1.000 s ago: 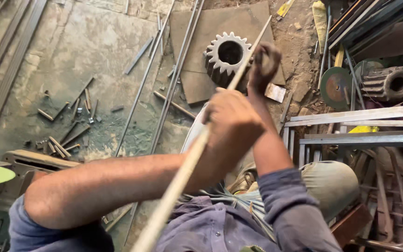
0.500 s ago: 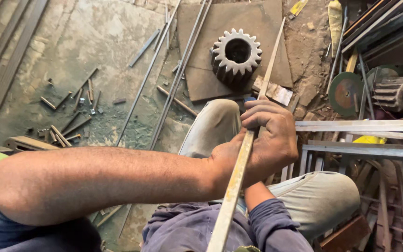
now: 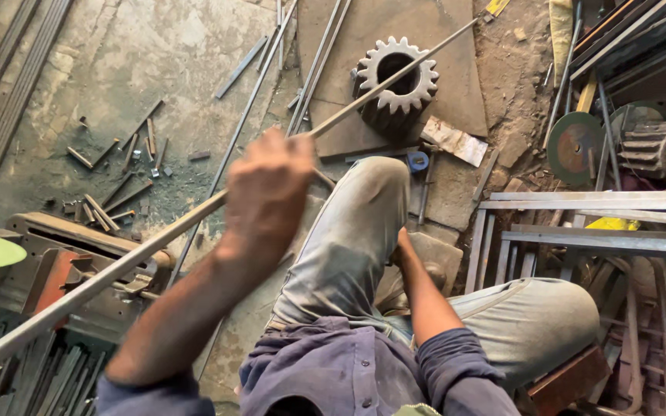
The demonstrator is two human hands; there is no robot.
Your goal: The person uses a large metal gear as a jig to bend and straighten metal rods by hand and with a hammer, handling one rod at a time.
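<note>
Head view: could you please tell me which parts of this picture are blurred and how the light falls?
Head view: the left hand gripping the rod is smeared by motion blur; the gear and floor scraps stay sharp; daylight is soft and even, with only faint shadows; the right hand sits half hidden behind the knee.

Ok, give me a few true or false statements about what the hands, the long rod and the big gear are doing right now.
1. The left hand grips the long metal rod. True.
2. The rod's far end points toward the large toothed gear on the floor. True.
3. The right hand also grips the rod. False: it is down by the knees, mostly hidden, away from the rod.
4. The gear is held in the person's lap. False: it lies on a flat metal plate on the floor.
5. Short cut metal pieces lie scattered on the floor. True.
</note>
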